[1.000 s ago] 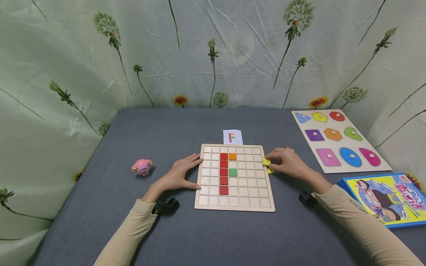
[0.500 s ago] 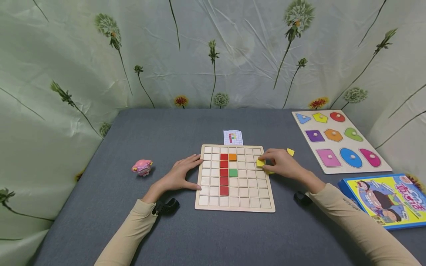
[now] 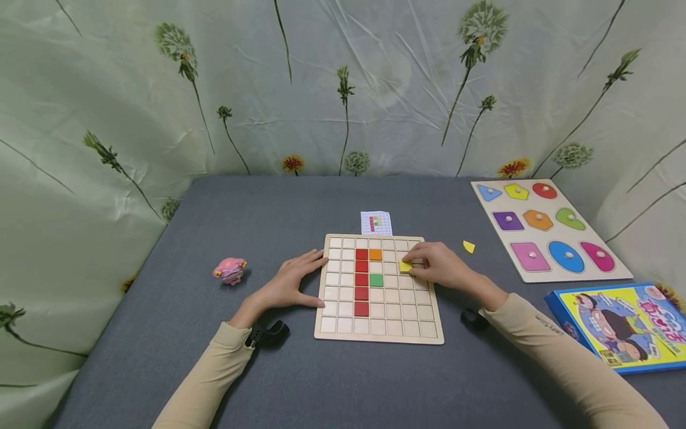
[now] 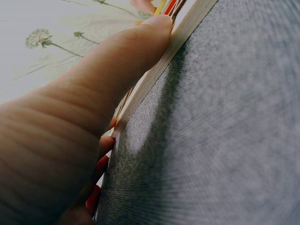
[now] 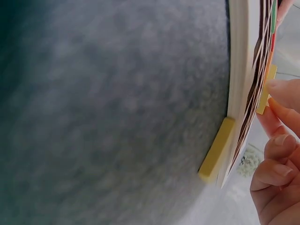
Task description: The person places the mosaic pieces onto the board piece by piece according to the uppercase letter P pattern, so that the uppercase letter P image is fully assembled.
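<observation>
A wooden grid board (image 3: 378, 325) lies on the grey table, with a column of red tiles (image 3: 361, 280), an orange tile (image 3: 375, 254) and a green tile (image 3: 376, 279) set in it. My right hand (image 3: 436, 265) pinches a yellow tile (image 3: 405, 266) over the board's upper right cells; the right wrist view shows this yellow tile (image 5: 265, 91) held at the fingertips (image 5: 281, 89). Another yellow tile (image 5: 216, 150) leans against the board's edge (image 5: 236, 89). My left hand (image 3: 289, 280) rests flat against the board's left edge, thumb (image 4: 117, 61) along the rim (image 4: 154, 75).
A small pattern card (image 3: 376, 222) lies just behind the board. A loose yellow piece (image 3: 468, 246) sits to the right. A shape puzzle board (image 3: 546, 229) and a blue and yellow book (image 3: 621, 325) are at the far right. A pink toy (image 3: 230, 270) sits at the left.
My right hand has moved left from the board's right edge onto the board, carrying a yellow tile. The left hand has stayed put.
</observation>
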Action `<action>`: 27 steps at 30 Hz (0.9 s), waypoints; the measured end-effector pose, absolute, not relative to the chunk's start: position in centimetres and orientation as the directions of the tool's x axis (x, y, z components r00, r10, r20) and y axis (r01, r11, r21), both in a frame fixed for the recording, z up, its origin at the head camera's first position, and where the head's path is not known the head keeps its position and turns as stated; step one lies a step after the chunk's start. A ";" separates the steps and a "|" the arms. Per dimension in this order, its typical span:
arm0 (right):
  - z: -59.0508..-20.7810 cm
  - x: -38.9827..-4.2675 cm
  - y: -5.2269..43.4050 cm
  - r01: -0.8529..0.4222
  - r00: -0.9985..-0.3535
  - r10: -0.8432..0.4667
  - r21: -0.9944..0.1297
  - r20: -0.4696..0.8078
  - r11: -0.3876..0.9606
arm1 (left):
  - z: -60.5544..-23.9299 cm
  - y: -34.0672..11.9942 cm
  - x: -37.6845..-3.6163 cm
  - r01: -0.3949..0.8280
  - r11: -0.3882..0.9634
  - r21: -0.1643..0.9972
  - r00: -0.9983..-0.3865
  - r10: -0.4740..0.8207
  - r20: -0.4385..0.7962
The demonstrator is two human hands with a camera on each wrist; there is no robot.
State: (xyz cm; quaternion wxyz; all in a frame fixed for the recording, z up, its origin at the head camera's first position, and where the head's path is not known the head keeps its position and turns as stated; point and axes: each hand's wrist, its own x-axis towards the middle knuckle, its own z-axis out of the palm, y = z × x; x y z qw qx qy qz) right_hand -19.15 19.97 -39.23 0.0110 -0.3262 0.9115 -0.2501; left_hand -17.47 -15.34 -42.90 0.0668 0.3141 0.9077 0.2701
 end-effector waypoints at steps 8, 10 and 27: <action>-39.1 -19.3 18.8 -0.608 -0.773 -0.619 -0.438 0.137 0.662 | -42.9 -15.3 -17.4 0.534 0.653 0.537 -0.792 0.608 0.048; -39.1 -19.3 18.6 -0.611 -0.770 -0.625 -0.435 0.130 0.662 | -42.9 -15.3 -17.4 0.533 0.655 0.536 -0.793 0.607 0.047; -39.4 -19.7 17.4 -0.658 -0.730 -0.661 -0.440 0.173 0.611 | -42.9 -15.3 -17.4 0.525 0.657 0.540 -0.796 0.604 0.040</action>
